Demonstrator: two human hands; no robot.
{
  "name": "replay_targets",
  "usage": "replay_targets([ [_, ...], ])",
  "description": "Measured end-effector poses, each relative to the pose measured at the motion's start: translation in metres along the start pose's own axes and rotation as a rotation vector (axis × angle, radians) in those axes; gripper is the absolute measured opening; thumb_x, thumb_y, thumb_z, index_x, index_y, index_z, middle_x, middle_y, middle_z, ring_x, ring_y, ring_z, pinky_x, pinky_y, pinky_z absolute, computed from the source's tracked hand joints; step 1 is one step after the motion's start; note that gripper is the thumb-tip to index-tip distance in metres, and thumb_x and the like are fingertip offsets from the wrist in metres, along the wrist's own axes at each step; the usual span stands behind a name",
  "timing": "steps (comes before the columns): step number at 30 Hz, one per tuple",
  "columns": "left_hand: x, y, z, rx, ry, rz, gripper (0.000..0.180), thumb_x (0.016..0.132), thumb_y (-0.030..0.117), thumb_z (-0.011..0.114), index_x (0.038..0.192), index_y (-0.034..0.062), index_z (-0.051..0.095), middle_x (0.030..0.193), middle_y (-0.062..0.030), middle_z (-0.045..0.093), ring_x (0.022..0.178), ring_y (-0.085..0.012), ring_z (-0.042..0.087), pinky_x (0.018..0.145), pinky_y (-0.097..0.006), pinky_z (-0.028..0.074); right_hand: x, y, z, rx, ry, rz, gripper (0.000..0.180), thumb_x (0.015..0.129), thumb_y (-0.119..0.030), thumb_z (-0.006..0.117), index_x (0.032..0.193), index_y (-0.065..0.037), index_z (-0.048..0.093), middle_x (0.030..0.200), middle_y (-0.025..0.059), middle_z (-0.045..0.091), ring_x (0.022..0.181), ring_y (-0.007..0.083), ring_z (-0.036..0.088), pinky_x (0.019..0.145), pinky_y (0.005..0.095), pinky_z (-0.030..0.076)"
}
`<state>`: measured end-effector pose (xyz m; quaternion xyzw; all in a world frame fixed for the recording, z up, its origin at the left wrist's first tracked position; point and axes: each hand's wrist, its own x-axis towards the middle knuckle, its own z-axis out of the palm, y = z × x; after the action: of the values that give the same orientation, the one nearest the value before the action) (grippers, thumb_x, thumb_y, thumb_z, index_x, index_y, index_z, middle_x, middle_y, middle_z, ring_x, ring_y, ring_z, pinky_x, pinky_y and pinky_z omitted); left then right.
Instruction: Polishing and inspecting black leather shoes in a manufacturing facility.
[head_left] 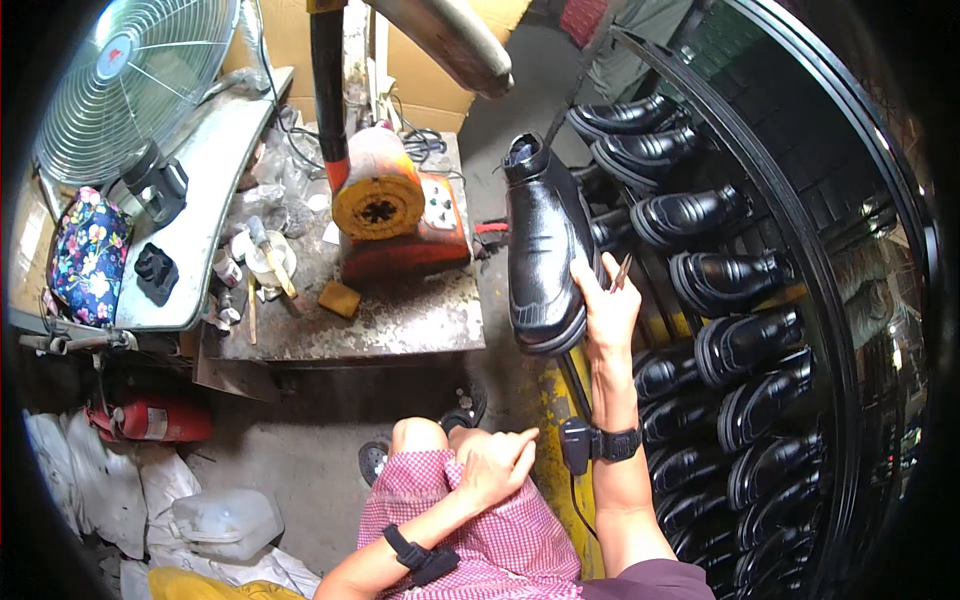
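Note:
My right hand (pixel 606 308) holds up a glossy black leather shoe (pixel 540 245) by its sole edge, toe toward me, with a thin stick between the fingers. My left hand (pixel 492 465) rests on my knee over pink checked shorts (pixel 480 530), fingers loosely bent with nothing in them. Both wrists wear black straps.
A curved black rack (pixel 800 260) at right carries several black shoes (pixel 735 345). A worn metal bench (pixel 400 315) holds an orange machine (pixel 395 205), a cup with a brush (pixel 268 258) and small tools. A fan (pixel 135 80), a red fire extinguisher (pixel 150 418) and a plastic jug (pixel 225 520) are at left.

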<state>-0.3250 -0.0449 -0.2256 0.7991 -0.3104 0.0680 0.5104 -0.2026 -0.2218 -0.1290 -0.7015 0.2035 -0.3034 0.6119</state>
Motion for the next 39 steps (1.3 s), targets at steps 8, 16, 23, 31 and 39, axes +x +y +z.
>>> replay_targets([
  [8,-0.002,-0.007,-0.006,-0.055,0.035,-0.028,0.013,0.072,0.012,0.062,0.082,0.0054,0.067,0.055,-0.0051,0.054,0.049,-0.0183,0.052,0.048,-0.031,0.040,0.051,-0.002,0.051,-0.011,-0.028,-0.103,0.058,0.066,-0.016,0.077,0.106,0.017,0.050,0.098,0.0166,0.060,0.087,0.0180,0.057,0.083,0.0272,0.043],
  [16,-0.003,-0.016,-0.014,-0.084,0.050,-0.060,0.013,0.072,0.009,0.061,0.082,0.0048,0.067,0.063,-0.0032,0.062,0.055,-0.0182,0.055,0.053,-0.030,0.043,0.063,-0.008,0.070,0.257,-0.044,-0.017,0.039,0.067,-0.007,0.075,0.094,0.014,0.055,0.081,0.0104,0.061,0.067,0.0120,0.056,0.063,0.0227,0.046],
  [23,-0.006,-0.020,-0.017,-0.121,0.058,-0.072,0.013,0.073,0.008,0.060,0.084,0.0036,0.066,0.066,-0.0032,0.063,0.056,-0.0178,0.057,0.055,-0.029,0.044,0.053,-0.023,0.075,0.363,-0.105,0.034,0.013,0.073,-0.005,0.070,0.069,-0.001,0.059,0.066,-0.0005,0.055,0.055,0.0058,0.048,0.050,0.0199,0.038],
  [31,-0.006,-0.021,-0.022,-0.117,0.074,-0.063,0.013,0.074,0.008,0.060,0.084,0.0037,0.066,0.065,-0.0031,0.063,0.057,-0.0180,0.056,0.056,-0.029,0.044,0.055,-0.028,0.080,0.350,-0.065,0.054,0.016,0.075,-0.009,0.070,0.064,-0.005,0.059,0.060,-0.0036,0.052,0.050,0.0038,0.044,0.046,0.0196,0.034],
  [39,-0.015,-0.021,-0.026,-0.100,0.050,-0.066,0.014,0.075,0.008,0.059,0.086,0.0032,0.066,0.067,-0.0046,0.064,0.057,-0.0197,0.057,0.055,-0.030,0.045,0.037,-0.022,0.075,0.451,-0.078,0.148,0.011,0.076,-0.011,0.069,0.069,-0.005,0.062,0.063,-0.0049,0.054,0.051,0.0041,0.045,0.047,0.0197,0.034],
])
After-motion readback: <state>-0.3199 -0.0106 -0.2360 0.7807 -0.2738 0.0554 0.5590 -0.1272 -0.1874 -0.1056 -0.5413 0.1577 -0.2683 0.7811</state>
